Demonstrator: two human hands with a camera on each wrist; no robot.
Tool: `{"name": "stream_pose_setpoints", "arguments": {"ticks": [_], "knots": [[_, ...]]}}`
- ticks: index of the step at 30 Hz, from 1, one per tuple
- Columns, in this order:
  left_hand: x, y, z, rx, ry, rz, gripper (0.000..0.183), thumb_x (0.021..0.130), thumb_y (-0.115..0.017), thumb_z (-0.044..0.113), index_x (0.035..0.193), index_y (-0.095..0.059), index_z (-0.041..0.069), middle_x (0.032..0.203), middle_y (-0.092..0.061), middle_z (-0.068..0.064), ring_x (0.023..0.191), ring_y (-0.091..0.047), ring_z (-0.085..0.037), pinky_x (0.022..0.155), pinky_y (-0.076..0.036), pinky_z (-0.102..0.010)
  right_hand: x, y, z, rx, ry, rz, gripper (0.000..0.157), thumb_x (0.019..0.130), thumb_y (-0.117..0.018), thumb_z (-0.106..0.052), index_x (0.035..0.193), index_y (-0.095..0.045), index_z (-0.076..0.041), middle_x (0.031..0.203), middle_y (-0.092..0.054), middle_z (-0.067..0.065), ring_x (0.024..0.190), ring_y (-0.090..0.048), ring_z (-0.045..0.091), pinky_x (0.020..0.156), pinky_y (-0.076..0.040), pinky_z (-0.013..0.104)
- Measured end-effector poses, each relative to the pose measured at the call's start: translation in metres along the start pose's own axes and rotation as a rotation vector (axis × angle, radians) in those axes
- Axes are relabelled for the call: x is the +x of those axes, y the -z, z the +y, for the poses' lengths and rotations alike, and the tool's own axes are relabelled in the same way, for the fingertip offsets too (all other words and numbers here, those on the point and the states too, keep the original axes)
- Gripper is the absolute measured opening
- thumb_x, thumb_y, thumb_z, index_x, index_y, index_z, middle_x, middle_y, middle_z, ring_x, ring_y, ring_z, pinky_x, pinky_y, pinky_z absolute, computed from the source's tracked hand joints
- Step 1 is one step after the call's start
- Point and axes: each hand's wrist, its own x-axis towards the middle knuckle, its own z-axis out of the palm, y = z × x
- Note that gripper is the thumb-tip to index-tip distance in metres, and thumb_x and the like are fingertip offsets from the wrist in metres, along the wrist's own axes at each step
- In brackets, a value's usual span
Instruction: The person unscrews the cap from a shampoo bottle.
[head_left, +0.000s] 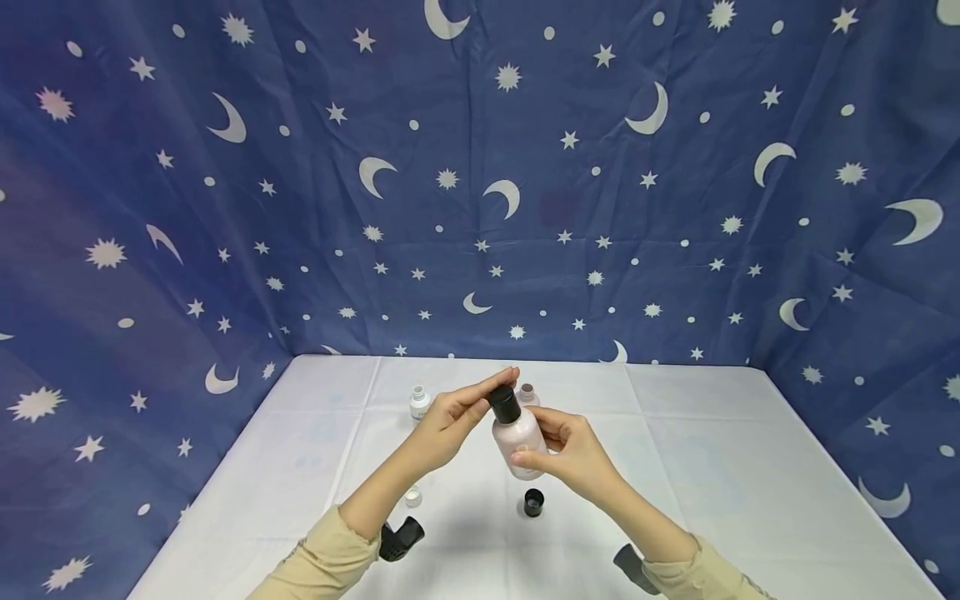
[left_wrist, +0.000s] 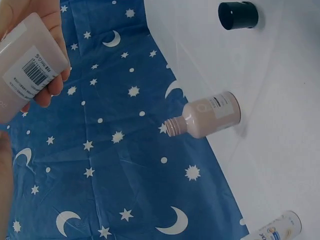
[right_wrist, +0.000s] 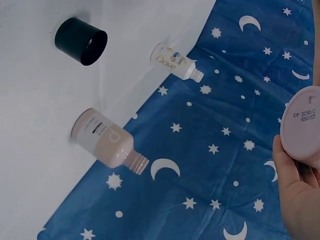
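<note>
Over the middle of the white table, my right hand (head_left: pixel 577 458) grips a pale pink bottle (head_left: pixel 519 446), thumb across its front. The bottle is tilted and carries a black cap (head_left: pixel 504 402). At that cap, my left hand (head_left: pixel 446 425) pinches with its thumb on the near side and its fingers stretched over the far side. A barcode label (left_wrist: pixel 31 75) shows on the held bottle in the left wrist view, and its printed base (right_wrist: pixel 305 122) in the right wrist view.
Behind the held bottle stands an uncapped pink bottle (right_wrist: pixel 105 137). An uncapped white Dove bottle (right_wrist: pixel 172 62) stands to its left. A loose black cap (head_left: pixel 534 502) and a small white cap (head_left: pixel 413 497) lie nearer on the table. A blue star-and-moon cloth (head_left: pixel 480 208) hangs around the table.
</note>
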Motion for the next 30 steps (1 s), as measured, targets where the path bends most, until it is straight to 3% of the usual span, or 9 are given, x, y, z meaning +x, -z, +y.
{"name": "stream_pose_setpoints", "arguments": {"ticks": [6, 13, 16, 20, 30], "knots": [[0.001, -0.002, -0.001, 0.004, 0.03, 0.047, 0.039, 0.099, -0.046, 0.016, 0.129, -0.05, -0.008, 0.129, -0.053, -0.028, 0.123, -0.052, -0.003, 0.105, -0.042, -0.025, 0.0, -0.001, 0.002, 0.004, 0.012, 0.007, 0.052, 0.078, -0.076, -0.009, 0.122, -0.056, 0.01, 0.114, -0.064, 0.027, 0.093, -0.065, 0.005, 0.083, -0.055, 0.023], [-0.002, -0.005, 0.0, -0.045, 0.072, 0.204, 0.055, 0.086, -0.063, 0.032, 0.113, -0.057, -0.015, 0.114, -0.06, -0.032, 0.101, -0.062, 0.002, 0.089, -0.052, -0.02, 0.001, -0.005, 0.002, 0.036, 0.033, -0.005, 0.052, 0.077, -0.076, -0.008, 0.121, -0.056, 0.011, 0.112, -0.063, 0.028, 0.091, -0.065, 0.001, 0.081, -0.055, 0.022], [-0.001, -0.006, 0.001, -0.069, 0.078, 0.274, 0.061, 0.077, -0.069, 0.039, 0.101, -0.058, -0.016, 0.104, -0.067, -0.017, 0.094, -0.064, 0.001, 0.085, -0.053, -0.018, 0.002, -0.005, 0.002, 0.026, 0.037, -0.005, 0.052, 0.077, -0.077, -0.009, 0.121, -0.056, 0.011, 0.112, -0.063, 0.029, 0.09, -0.065, 0.0, 0.081, -0.055, 0.022], [0.0, -0.009, 0.001, -0.07, 0.075, 0.322, 0.063, 0.072, -0.072, 0.043, 0.09, -0.053, -0.014, 0.098, -0.061, 0.008, 0.089, -0.062, 0.001, 0.085, -0.052, -0.016, 0.003, -0.005, 0.001, 0.02, 0.035, -0.008, 0.053, 0.077, -0.077, -0.009, 0.121, -0.056, 0.011, 0.113, -0.063, 0.029, 0.091, -0.064, 0.0, 0.082, -0.056, 0.024], [0.005, -0.014, 0.004, -0.059, 0.072, 0.357, 0.057, 0.074, -0.074, 0.039, 0.09, -0.049, -0.01, 0.099, -0.057, 0.006, 0.092, -0.059, 0.001, 0.09, -0.051, -0.018, 0.006, -0.003, 0.0, 0.032, 0.02, -0.002, 0.054, 0.076, -0.077, -0.008, 0.122, -0.056, 0.01, 0.115, -0.063, 0.028, 0.092, -0.064, 0.0, 0.082, -0.055, 0.022]]}}
